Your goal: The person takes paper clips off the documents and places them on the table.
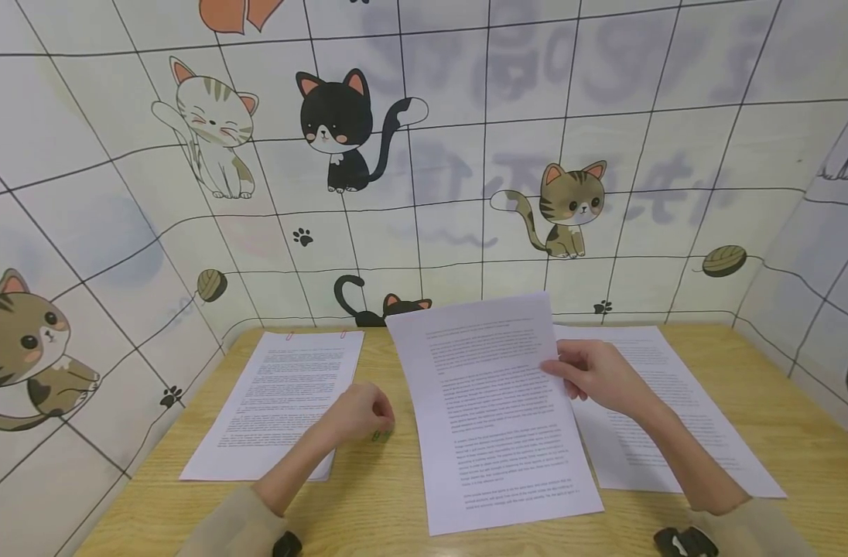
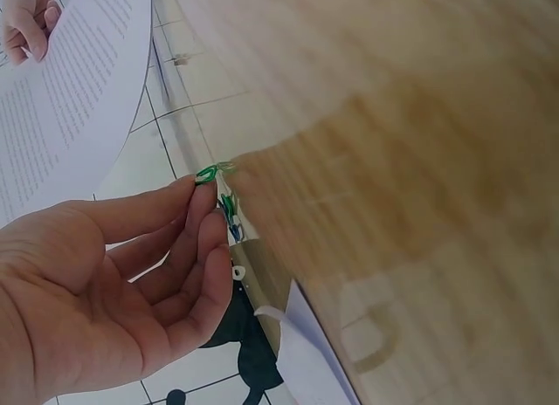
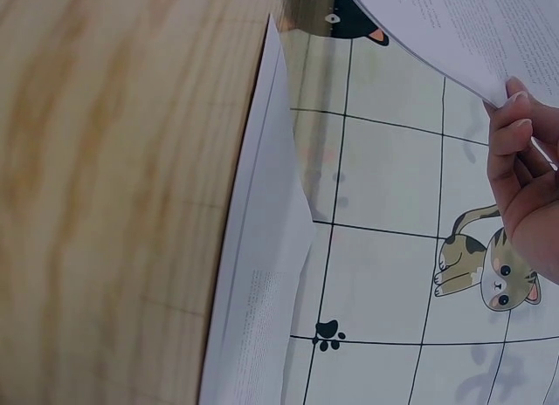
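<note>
My right hand (image 1: 598, 373) pinches printed sheets (image 1: 497, 418) by their right edge and holds them up, tilted, over the middle of the table. In the right wrist view, its thumb and fingers meet at the paper's edge. Low over the wood, my left hand (image 1: 357, 414) pinches a green paper clip (image 2: 207, 174) between thumb and index finger. More green clips (image 2: 229, 202) lie on the table close by its fingertips. To its left rests a printed stack (image 1: 278, 402) with two red paper clips (image 1: 289, 336) on its top edge.
Another printed stack (image 1: 664, 418) lies flat on the right side, partly behind the raised sheets and my right hand. The wooden table (image 1: 800, 425) meets walls covered in a cat-patterned sheet (image 1: 452, 170) at the back and sides.
</note>
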Available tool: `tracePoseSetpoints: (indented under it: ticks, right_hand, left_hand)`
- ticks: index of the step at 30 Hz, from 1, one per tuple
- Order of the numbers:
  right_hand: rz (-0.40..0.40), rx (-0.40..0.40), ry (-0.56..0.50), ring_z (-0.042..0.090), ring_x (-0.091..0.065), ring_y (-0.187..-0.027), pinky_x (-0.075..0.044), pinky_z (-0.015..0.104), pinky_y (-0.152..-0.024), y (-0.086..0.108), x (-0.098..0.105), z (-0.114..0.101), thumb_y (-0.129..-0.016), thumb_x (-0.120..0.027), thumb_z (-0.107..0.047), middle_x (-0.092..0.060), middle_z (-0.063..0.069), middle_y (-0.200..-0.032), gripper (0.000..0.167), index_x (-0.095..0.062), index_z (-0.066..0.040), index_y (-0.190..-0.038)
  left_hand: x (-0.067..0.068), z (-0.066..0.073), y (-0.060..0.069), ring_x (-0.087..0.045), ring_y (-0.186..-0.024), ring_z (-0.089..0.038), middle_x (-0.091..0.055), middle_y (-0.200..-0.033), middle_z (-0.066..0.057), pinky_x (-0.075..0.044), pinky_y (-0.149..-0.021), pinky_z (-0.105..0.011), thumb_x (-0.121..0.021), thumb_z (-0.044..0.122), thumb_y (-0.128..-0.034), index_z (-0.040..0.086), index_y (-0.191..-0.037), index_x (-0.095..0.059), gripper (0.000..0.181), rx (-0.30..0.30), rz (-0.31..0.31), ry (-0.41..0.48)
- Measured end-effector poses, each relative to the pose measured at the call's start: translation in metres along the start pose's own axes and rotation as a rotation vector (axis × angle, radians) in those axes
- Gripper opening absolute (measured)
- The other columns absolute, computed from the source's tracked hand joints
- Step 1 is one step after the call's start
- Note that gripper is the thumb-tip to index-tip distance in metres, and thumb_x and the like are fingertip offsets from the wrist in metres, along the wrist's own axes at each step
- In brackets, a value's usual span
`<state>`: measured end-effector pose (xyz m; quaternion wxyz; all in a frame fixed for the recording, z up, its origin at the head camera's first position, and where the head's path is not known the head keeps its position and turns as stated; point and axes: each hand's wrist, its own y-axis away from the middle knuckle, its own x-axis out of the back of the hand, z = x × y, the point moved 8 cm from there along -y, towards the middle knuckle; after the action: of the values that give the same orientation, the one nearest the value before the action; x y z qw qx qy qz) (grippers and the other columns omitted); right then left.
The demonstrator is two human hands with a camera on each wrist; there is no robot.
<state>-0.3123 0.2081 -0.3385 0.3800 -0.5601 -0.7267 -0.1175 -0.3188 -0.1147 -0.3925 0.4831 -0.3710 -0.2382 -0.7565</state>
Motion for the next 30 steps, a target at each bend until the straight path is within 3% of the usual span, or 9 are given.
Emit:
tracePoseSetpoints:
  ticks: [8,15,22,30]
  right_hand:
    - [0.003,0.008,0.001,0.012,-0.049,-0.051,-0.034,0.023,-0.046,0.000,0.002,-0.003,-0.097,-0.069,-0.016,-0.052,-0.003,-0.059,0.010,-0.067,-0.006,-0.096]
    - [0.006,0.007,0.001,0.012,-0.049,-0.051,-0.033,0.023,-0.046,0.000,0.001,-0.001,-0.098,-0.069,-0.017,-0.051,-0.003,-0.058,0.013,-0.066,-0.005,-0.095]
    - [0.016,0.000,0.013,0.012,-0.049,-0.051,-0.033,0.023,-0.046,0.000,0.001,0.001,-0.097,-0.069,-0.017,-0.051,-0.003,-0.058,0.011,-0.064,-0.010,-0.091]
    - [0.023,-0.015,-0.007,0.013,-0.050,-0.051,-0.034,0.023,-0.046,0.001,0.004,0.003,-0.096,-0.070,-0.016,-0.053,-0.002,-0.059,0.009,-0.065,-0.009,-0.092]
  left_hand:
    - [0.005,-0.002,0.001,-0.054,-0.066,-0.010,-0.065,-0.073,0.004,-0.046,-0.061,-0.025,-0.076,0.001,-0.0830,0.005,-0.078,-0.073,0.007,0.012,0.012,-0.022]
    - [0.018,-0.001,0.008,-0.057,-0.068,-0.010,-0.068,-0.075,0.004,-0.049,-0.064,-0.028,-0.078,0.004,-0.0834,0.005,-0.081,-0.074,0.005,0.003,0.083,-0.003]
    - [0.030,-0.007,0.010,-0.063,-0.078,-0.010,-0.071,-0.086,0.002,-0.053,-0.073,-0.032,-0.074,0.005,-0.0891,0.003,-0.097,-0.074,0.008,0.051,0.161,0.036]
    - [0.040,-0.002,0.012,-0.067,-0.087,-0.014,-0.073,-0.096,0.000,-0.055,-0.081,-0.036,-0.072,0.008,-0.0928,0.001,-0.112,-0.072,0.020,0.032,0.234,0.129]
